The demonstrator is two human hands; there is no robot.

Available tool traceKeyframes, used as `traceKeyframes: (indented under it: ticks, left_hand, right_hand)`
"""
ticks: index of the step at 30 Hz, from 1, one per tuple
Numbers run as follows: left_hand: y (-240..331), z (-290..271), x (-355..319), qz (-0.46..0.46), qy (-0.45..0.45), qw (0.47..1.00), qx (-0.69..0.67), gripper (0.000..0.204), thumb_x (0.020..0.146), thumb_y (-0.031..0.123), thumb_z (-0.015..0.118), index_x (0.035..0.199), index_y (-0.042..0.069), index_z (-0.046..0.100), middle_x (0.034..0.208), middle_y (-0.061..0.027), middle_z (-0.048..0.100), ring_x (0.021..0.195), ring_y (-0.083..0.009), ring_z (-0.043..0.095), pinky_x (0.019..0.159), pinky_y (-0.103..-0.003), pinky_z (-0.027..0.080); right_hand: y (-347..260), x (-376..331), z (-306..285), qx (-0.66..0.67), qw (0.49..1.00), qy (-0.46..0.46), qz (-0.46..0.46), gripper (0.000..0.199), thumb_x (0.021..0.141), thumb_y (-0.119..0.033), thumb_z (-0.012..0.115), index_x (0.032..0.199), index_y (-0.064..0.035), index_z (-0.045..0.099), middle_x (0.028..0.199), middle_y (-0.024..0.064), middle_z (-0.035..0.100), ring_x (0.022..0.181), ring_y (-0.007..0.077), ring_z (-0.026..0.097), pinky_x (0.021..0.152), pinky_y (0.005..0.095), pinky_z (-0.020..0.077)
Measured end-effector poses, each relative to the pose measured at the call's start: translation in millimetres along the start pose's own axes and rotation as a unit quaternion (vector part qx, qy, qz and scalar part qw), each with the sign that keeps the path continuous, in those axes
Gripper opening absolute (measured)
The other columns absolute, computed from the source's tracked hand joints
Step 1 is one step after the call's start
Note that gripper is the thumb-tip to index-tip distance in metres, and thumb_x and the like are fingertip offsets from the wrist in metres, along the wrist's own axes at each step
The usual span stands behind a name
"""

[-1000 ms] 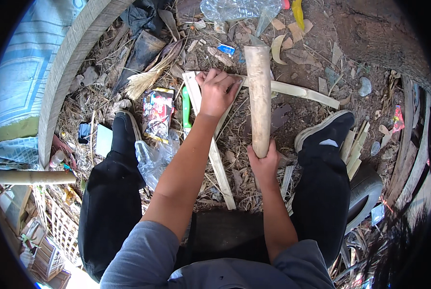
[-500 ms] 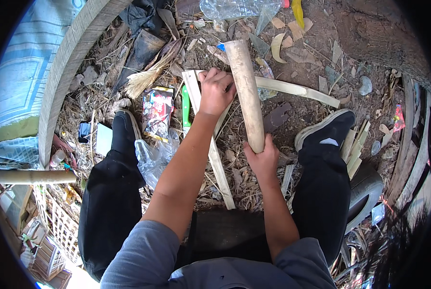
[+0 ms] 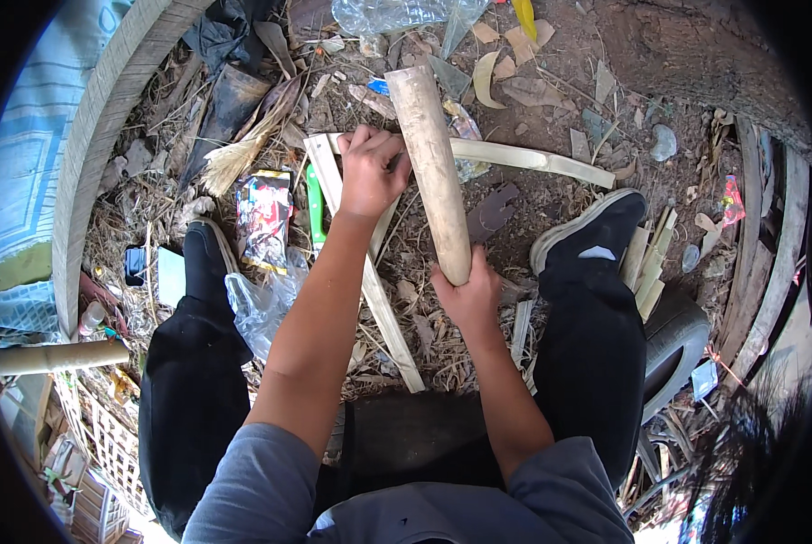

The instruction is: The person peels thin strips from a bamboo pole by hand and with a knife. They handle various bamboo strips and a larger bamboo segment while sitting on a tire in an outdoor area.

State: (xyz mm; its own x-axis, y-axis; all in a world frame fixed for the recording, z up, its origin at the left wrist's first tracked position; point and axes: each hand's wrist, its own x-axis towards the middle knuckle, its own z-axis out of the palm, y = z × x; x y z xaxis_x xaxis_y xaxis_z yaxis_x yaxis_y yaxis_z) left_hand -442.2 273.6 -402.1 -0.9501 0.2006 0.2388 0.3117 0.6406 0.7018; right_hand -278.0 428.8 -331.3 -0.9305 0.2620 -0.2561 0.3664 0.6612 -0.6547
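Bamboo pole [image 3: 431, 168] dead centre of the frame, thick and pale, running from the upper middle down toward the centre, tilted a little with its cut top end leaning left. Right hand [image 3: 467, 295] clenched round its lower end, fingers wrapped tight on the wood. Left hand [image 3: 369, 172] just left of the pole's upper half, fingers curled down onto a flat bamboo strip [image 3: 365, 272] on the ground; knuckles close against the pole, touching or not impossible to tell. Strip slanting from the upper centre-left down to the middle bottom, passing under the left forearm. Second split bamboo slat [image 3: 533, 161] lying across behind the pole, reaching out to the right. Green-handled tool [image 3: 315, 207] left of the strip, beside a crumpled printed wrapper [image 3: 263, 218]. Clear plastic bag [image 3: 262, 304] bunched below that, against the left black trouser leg. Black shoe with pale sole [image 3: 596, 231] planted right of centre, bundle of short bamboo strips [image 3: 649, 263] just beside it. Dry leaves, husks and shavings littering the dirt all around. Clear plastic bottle [image 3: 388, 13] at the top edge. Curved concrete rim [image 3: 97, 145] sweeping down the upper left. Another bamboo pole [image 3: 52, 356] poking in from the left edge, low down.
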Motion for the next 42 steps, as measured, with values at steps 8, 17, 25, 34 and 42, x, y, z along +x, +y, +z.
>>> traceKeyframes:
  ticks: [8,17,25,34,42]
  left_hand:
    - [2.3,1.5,-0.7,0.016,0.008,1.000,-0.003,0.013,0.066,0.006,0.074,0.078,0.009,0.069,0.071,-0.0010,0.062,0.078,-0.0224,0.056,0.078,-0.038,0.035]
    - [6.7,-3.5,0.6,-0.038,0.003,0.999,-0.018,0.014,0.070,0.012,0.080,0.084,0.013,0.077,0.065,0.0017,0.058,0.077,-0.0199,0.053,0.079,-0.036,0.034]
    - [1.0,-1.6,-1.9,-0.065,0.006,0.997,-0.031,0.010,0.066,0.009,0.078,0.071,0.010,0.070,0.062,0.0019,0.055,0.081,-0.0200,0.053,0.084,-0.038,0.032]
    - [1.8,0.2,9.3,-0.120,-0.044,0.992,0.002,0.005,0.064,0.013,0.076,0.068,0.012,0.072,0.060,-0.0013,0.061,0.076,-0.0219,0.055,0.082,-0.040,0.033]
    - [3.5,-2.5,9.4,-0.129,-0.064,0.990,-0.008,0.006,0.065,0.015,0.076,0.069,0.013,0.073,0.061,-0.0011,0.061,0.079,-0.0219,0.054,0.084,-0.039,0.032]
  right_hand:
    - [-6.8,3.0,1.7,0.007,1.000,-0.007,0.026,0.038,0.074,-0.025,0.079,0.095,-0.0023,0.056,0.076,0.0218,0.066,0.070,0.0420,0.067,0.060,0.0483,0.0539]
    - [-1.5,5.4,-4.2,0.094,0.994,0.020,0.042,0.041,0.074,-0.020,0.080,0.102,-0.0012,0.058,0.084,0.0227,0.069,0.079,0.0410,0.070,0.067,0.0460,0.0553]
    - [0.3,8.9,3.0,0.057,0.998,-0.001,0.011,0.039,0.075,-0.022,0.078,0.101,-0.0018,0.058,0.082,0.0215,0.068,0.076,0.0401,0.070,0.065,0.0461,0.0551]
    - [0.5,12.7,9.2,-0.012,0.998,-0.041,0.046,0.037,0.074,-0.023,0.078,0.095,-0.0031,0.056,0.077,0.0208,0.066,0.071,0.0411,0.068,0.060,0.0479,0.0532]
    - [-3.0,17.1,7.9,-0.003,0.999,-0.031,0.040,0.038,0.073,-0.023,0.078,0.097,-0.0021,0.056,0.080,0.0223,0.066,0.072,0.0420,0.068,0.061,0.0482,0.0532]
